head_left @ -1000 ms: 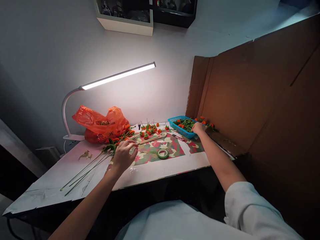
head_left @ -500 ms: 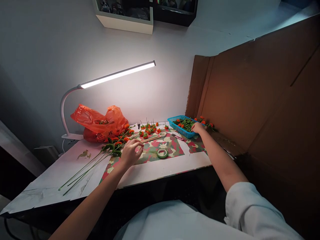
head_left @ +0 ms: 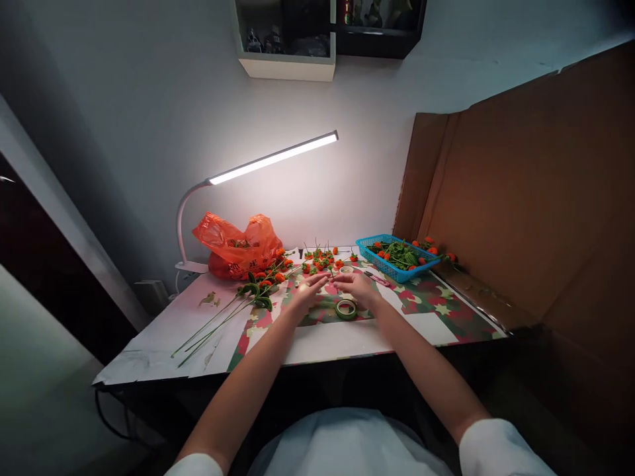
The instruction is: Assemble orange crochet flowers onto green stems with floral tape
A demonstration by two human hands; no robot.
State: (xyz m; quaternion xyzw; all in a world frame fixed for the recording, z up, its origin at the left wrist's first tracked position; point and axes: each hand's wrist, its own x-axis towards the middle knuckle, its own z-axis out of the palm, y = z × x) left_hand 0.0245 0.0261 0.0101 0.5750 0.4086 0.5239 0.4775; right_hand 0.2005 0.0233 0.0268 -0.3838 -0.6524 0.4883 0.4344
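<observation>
A tall brown cardboard panel (head_left: 526, 192) fills the right of the frame, bounding the bench (head_left: 337, 340), whose white and camouflage-patterned covering reaches a front edge from lower left to right of centre. One white bar lamp (head_left: 272, 158) shines above one translucent orange plastic bag (head_left: 223, 266) at left of centre; one blue perforated plastic basket (head_left: 397, 271) of green leaves and orange flower heads sits right of centre. Long-stemmed orange flowers (head_left: 254, 289), overlapping past counting, lie left of the hands, stems pointing lower left. Mid-frame, the left hand (head_left: 308, 291) and right hand (head_left: 358, 289) bring their fingertips together; whether they pinch anything is too small to tell. Just beyond those fingertips lies a cluster of short-stemmed orange flowers (head_left: 320, 264), more than eight, and one pink-handled tool (head_left: 380, 279) rests right of them. One green tape roll (head_left: 346, 309) lies between the wrists, with a white strip of covering between it and the front edge; one smaller pale roll (head_left: 346, 270) lies beyond the right hand.
</observation>
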